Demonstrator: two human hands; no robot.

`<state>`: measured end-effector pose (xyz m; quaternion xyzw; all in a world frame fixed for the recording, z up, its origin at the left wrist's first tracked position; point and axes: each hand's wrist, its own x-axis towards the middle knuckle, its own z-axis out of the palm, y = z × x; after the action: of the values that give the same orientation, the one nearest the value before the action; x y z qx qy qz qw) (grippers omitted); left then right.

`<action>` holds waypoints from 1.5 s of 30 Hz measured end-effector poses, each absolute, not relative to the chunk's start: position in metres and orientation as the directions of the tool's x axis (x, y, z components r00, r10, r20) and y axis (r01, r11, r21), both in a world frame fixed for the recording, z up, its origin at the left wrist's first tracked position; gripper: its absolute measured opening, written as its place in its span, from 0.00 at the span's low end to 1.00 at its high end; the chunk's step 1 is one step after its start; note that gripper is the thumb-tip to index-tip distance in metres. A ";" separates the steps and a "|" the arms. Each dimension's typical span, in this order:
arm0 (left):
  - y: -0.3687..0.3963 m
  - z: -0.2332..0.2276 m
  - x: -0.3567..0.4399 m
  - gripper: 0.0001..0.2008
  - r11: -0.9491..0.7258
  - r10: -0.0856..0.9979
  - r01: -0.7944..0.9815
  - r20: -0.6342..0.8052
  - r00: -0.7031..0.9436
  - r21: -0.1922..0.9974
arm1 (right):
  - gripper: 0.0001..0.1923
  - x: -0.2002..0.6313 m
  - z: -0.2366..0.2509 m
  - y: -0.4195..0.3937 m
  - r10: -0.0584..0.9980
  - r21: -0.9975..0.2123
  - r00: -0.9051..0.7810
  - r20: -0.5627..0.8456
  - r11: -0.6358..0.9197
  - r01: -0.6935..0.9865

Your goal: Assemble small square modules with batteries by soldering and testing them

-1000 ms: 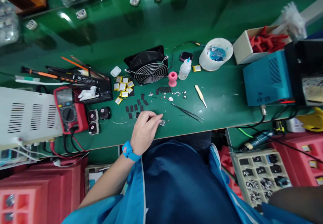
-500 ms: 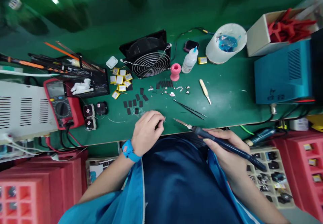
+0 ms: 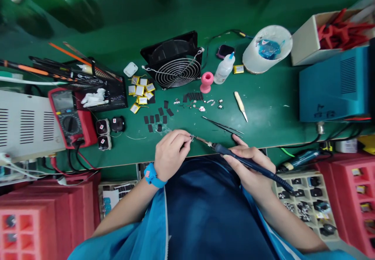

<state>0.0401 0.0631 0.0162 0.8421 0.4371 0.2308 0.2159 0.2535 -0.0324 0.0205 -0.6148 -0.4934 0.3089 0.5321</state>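
Observation:
My left hand (image 3: 172, 148), with a blue wrist strap (image 3: 152, 175) on its wrist, pinches a tiny metallic part (image 3: 191, 137) over the bench's front edge. The part is too small to name. In my right hand (image 3: 249, 164) is a dark blue soldering iron (image 3: 231, 152), pointing left, its tip at the tiny part. Whether the tip touches it I cannot tell. Just beyond the iron lie black tweezers (image 3: 222, 126). Small black pads (image 3: 157, 118) and several small loose parts (image 3: 202, 108) are spread on the green bench past my left hand.
A fan (image 3: 175, 62), yellow-edged battery cells (image 3: 140, 90), a pink holder (image 3: 206, 82), a dropper bottle (image 3: 224, 69) and a white tub (image 3: 267, 49) stand farther back. A red multimeter (image 3: 72, 117) sits left, a blue box-shaped unit (image 3: 334, 88) right. A light-handled blade tool (image 3: 240, 105) lies right of centre.
My right hand has moved left with the soldering iron, bringing its tip from a gap away up to the tiny part. My left hand keeps its pinch almost in place.

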 end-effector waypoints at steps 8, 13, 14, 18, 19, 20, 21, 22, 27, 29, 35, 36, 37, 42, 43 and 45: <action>0.057 0.009 0.039 0.06 -0.521 0.848 0.643 0.256 0.464 0.562 | 0.08 0.253 0.023 -0.031 0.933 -0.951 0.326 0.153 0.050 0.306; 0.056 0.006 0.041 0.06 -0.541 0.838 0.624 0.295 0.460 0.564 | 0.08 0.253 0.024 -0.030 0.937 -0.947 0.312 0.157 0.053 0.318; 0.055 0.006 0.041 0.06 -0.542 0.837 0.625 0.298 0.459 0.561 | 0.08 0.254 0.024 -0.030 0.938 -0.948 0.312 0.154 0.051 0.315; 0.054 0.003 0.041 0.06 -0.556 0.830 0.625 0.325 0.454 0.548 | 0.07 0.255 0.024 -0.031 0.939 -0.957 0.315 0.136 0.042 0.287; 0.054 0.003 0.040 0.06 -0.561 0.827 0.621 0.335 0.452 0.547 | 0.07 0.256 0.023 -0.032 0.940 -0.958 0.314 0.133 0.041 0.283; 0.054 0.002 0.040 0.06 -0.565 0.825 0.620 0.342 0.451 0.545 | 0.07 0.256 0.023 -0.032 0.941 -0.958 0.312 0.133 0.041 0.282; 0.054 0.002 0.040 0.06 -0.567 0.823 0.621 0.345 0.451 0.541 | 0.08 0.256 0.023 -0.032 0.941 -0.958 0.312 0.133 0.041 0.285; 0.054 0.002 0.040 0.06 -0.566 0.824 0.626 0.342 0.451 0.537 | 0.08 0.255 0.022 -0.033 0.940 -0.957 0.313 0.133 0.039 0.288; 0.054 0.001 0.041 0.07 -0.567 0.823 0.621 0.350 0.447 0.541 | 0.08 0.254 0.023 -0.031 0.939 -0.953 0.310 0.148 0.052 0.298; 0.054 0.001 0.041 0.07 -0.572 0.820 0.609 0.362 0.443 0.550 | 0.09 0.254 0.024 -0.030 0.940 -0.950 0.303 0.160 0.063 0.306; 0.055 0.002 0.042 0.06 -0.582 0.813 0.603 0.376 0.444 0.546 | 0.09 0.258 0.026 -0.028 0.947 -0.935 0.244 0.208 0.119 0.335; 0.055 0.002 0.042 0.07 -0.584 0.811 0.602 0.378 0.446 0.544 | 0.09 0.258 0.025 -0.028 0.948 -0.933 0.236 0.213 0.125 0.337; 0.055 0.001 0.042 0.07 -0.587 0.809 0.601 0.380 0.447 0.542 | 0.09 0.258 0.025 -0.028 0.949 -0.932 0.232 0.216 0.129 0.339; 0.055 0.000 0.041 0.07 -0.590 0.808 0.605 0.383 0.449 0.535 | 0.09 0.258 0.026 -0.028 0.947 -0.931 0.233 0.222 0.134 0.339; 0.055 0.000 0.041 0.07 -0.591 0.807 0.605 0.382 0.451 0.533 | 0.09 0.258 0.026 -0.028 0.948 -0.932 0.230 0.219 0.134 0.336; 0.055 0.001 0.041 0.06 -0.595 0.804 0.605 0.384 0.455 0.529 | 0.09 0.258 0.027 -0.027 0.952 -0.935 0.223 0.208 0.127 0.330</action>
<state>0.0408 0.0546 0.0007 0.8376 0.4206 0.3095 0.1604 0.2585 -0.0273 0.0269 -0.5878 -0.5454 0.3014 0.5159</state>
